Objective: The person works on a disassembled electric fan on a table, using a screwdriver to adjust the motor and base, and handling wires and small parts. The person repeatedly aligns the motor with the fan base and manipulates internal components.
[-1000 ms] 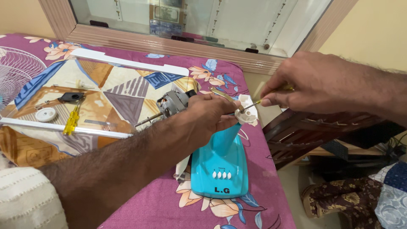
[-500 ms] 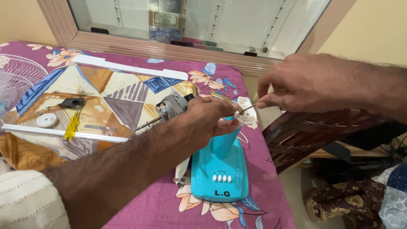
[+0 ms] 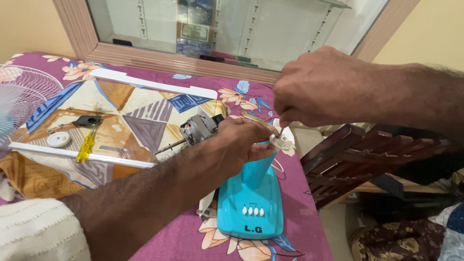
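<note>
While left hand [image 3: 241, 145] grips fan neck [image 3: 258, 162], right hand [image 3: 314, 92] pinches screwdriver [image 3: 281, 129] above.

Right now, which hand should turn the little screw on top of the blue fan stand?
Probably the right hand: it pinches a thin tool at the stand's white top piece. The left hand is gripping the stand's neck.
</note>
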